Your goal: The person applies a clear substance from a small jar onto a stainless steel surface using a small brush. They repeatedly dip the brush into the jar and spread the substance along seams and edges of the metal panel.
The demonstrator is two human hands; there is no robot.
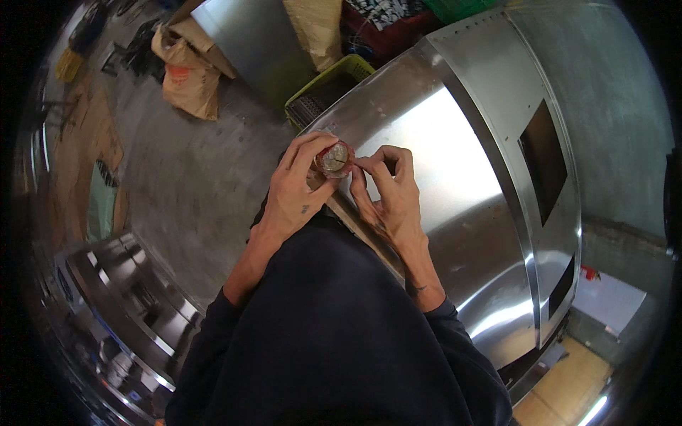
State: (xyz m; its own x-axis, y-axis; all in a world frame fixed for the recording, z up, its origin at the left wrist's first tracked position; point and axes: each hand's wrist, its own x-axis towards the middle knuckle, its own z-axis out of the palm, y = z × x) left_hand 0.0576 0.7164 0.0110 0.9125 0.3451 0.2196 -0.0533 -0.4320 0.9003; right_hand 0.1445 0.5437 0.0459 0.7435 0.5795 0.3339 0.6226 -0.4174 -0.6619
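Holding a small round thing (335, 158) with a reddish rim and a pale yellowish middle over here, and the big steel panel (462, 227) is the landmark for everything else. The round thing sits right by the panel's left edge, above it or just off it, can't really tell which.

Its flat face points up at the camera, pretty much square on, maybe tipped a bit. From up here the outline is basically a circle, so I'd call the axis the line through its middle, aimed up toward the head. How deep it runs along that line is hidden.

Left hand (288, 181) is curled around the panel-far side of it, fingers over the top edge and thumb underneath, gripping it. Right hand (399, 195), over the panel, has its thumb and fingers bent in with the tips at the rim; too small to tell if they're pinching a bit of it.

Yellow-green crate (321, 79) is just past the panel's upper left edge, and a brown sack (190, 84) is well left of the panel.
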